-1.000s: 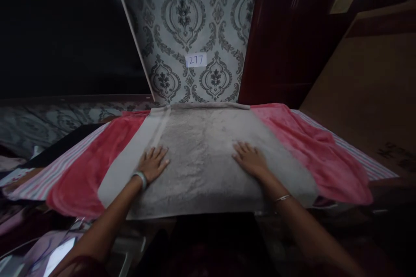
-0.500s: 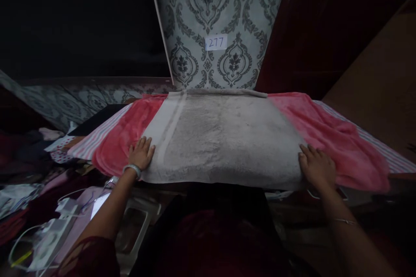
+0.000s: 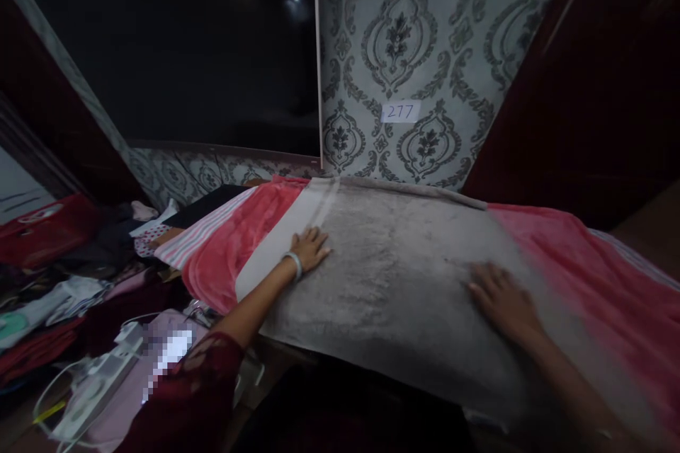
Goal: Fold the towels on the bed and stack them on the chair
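Both hands lie flat, fingers spread, on a grey towel (image 3: 404, 276) that fills the middle of the frame. The left hand (image 3: 309, 249) presses near the towel's pale striped band at centre left, and the right hand (image 3: 502, 301) rests palm down at lower right; neither grip closes on anything (open palms only, no pinch of cloth). To smooth it well, it seems best to keep the palms flat and sweep outward from the centre toward the edges, so that creases run off the cloth rather than bunch.

The towel lies over a pink blanket (image 3: 574, 262), which covers a striped sheet (image 3: 199, 233) on the bench. Behind, patterned wallpaper (image 3: 404, 35) carries a small label (image 3: 400, 112) reading 277. A dark panel fills the upper left, and heaped clothes (image 3: 64, 283) and a power strip (image 3: 100, 375) sit at lower left.
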The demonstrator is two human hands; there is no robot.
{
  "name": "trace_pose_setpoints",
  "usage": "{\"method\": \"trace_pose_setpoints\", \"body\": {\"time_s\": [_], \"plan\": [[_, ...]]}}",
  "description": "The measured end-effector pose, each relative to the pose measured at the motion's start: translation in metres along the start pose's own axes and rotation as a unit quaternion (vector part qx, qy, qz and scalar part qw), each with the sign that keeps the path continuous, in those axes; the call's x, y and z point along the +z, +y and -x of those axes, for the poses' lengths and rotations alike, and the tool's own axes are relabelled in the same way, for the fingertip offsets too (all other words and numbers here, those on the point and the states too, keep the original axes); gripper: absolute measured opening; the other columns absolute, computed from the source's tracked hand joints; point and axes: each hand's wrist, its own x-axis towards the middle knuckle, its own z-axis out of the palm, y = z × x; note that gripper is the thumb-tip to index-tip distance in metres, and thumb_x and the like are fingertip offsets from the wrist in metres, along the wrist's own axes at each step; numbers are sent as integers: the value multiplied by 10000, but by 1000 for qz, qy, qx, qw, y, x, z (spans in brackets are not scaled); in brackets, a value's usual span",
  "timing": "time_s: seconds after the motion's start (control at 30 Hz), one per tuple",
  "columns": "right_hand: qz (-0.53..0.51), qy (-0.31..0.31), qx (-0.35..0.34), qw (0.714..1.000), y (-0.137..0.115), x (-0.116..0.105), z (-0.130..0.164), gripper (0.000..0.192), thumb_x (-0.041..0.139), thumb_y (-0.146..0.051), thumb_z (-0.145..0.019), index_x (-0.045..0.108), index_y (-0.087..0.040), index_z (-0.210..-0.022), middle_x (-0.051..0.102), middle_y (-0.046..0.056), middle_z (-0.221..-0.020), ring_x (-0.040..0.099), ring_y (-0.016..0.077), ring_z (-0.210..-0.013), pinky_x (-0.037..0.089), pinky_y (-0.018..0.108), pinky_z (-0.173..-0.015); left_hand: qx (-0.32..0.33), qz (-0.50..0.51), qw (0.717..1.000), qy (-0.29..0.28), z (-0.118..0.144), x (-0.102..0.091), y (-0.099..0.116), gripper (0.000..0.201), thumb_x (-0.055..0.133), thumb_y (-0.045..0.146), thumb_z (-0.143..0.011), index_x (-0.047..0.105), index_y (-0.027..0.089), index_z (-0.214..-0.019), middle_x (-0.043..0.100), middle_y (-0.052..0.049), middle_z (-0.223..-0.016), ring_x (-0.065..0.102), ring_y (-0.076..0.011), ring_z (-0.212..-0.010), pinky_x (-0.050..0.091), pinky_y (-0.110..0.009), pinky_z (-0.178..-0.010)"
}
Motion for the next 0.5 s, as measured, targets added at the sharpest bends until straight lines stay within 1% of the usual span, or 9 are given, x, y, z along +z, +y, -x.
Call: {"method": "trace_pose_setpoints", "body": {"time_s": [0.07,0.1,0.13,0.17,0.2,0.27,0.4,0.43,0.5], "plan": [[-27,-50,-54,997,-52,-10,-24,627,214,-494,-987,354,-259,-1551,246,83,-1637,244,328,-1489,335,573,-1128,32,12,999,1,-32,1,23,615,308,525,-985,350,267,-1542,230,-110,-1653,189,-321,-1521,192,-625,-1180],[-34,-76,-82,993,-72,-12,-35,612,227,-482,-991,342,-277,-1556,236,61,-1642,218,308,-1500,306,564,-1149,41,13,999,1,-46,3,33,616,307,531,-982,350,277,-1542,233,-103,-1653,192,-322,-1520,182,-628,-1181],[-37,-92,-108,989,-86,-13,-44,606,245,-480,-991,332,-289,-1559,229,45,-1644,200,297,-1506,277,561,-1165,48,13,999,-1,-59,5,40,622,305,543,-979,347,285,-1543,236,-98,-1652,193,-321,-1520,173,-629,-1183],[-40,-99,-128,986,-94,-12,-53,602,255,-482,-992,322,-300,-1562,225,34,-1645,188,287,-1510,252,563,-1175,50,11,999,-3,-71,7,45,631,301,556,-976,342,290,-1546,239,-94,-1651,192,-319,-1521,166,-626,-1186],[-42,-98,-139,985,-96,-9,-62,600,260,-487,-993,317,-307,-1562,225,28,-1645,185,282,-1511,235,565,-1180,50,9,999,-5,-81,9,46,641,300,569,-971,334,294,-1549,238,-92,-1651,191,-317,-1521,160,-623,-1188],[-44,-83,-137,986,-85,0,-80,598,257,-499,-994,315,-317,-1560,232,25,-1643,194,278,-1509,223,571,-1181,41,6,999,-6,-101,9,41,654,304,588,-964,320,308,-1554,229,-83,-1654,190,-319,-1521,164,-627,-1185],[-30,-64,-77,994,-35,14,-117,595,237,-512,-995,334,-322,-1551,266,31,-1634,214,286,-1503,233,584,-1171,-4,2,1000,12,-134,-1,9,604,289,567,-983,339,340,-1541,267,-65,-1645,210,-354,-1508,233,-653,-1150],[-24,-58,-56,996,-24,16,-126,598,235,-517,-994,336,-322,-1550,268,32,-1633,218,292,-1501,235,594,-1166,-16,0,1000,20,-142,-5,0,578,311,549,-992,373,333,-1524,302,-77,-1630,251,-354,-1491,260,-639,-1147],[-14,-47,11,999,-11,16,-142,604,222,-519,-996,338,-311,-1552,259,42,-1636,226,312,-1496,245,621,-1148,-29,-2,999,34,-156,-12,-13,521,436,503,-987,464,282,-1458,401,-112,-1562,383,-336,-1414,332,-600,-1128]]}}
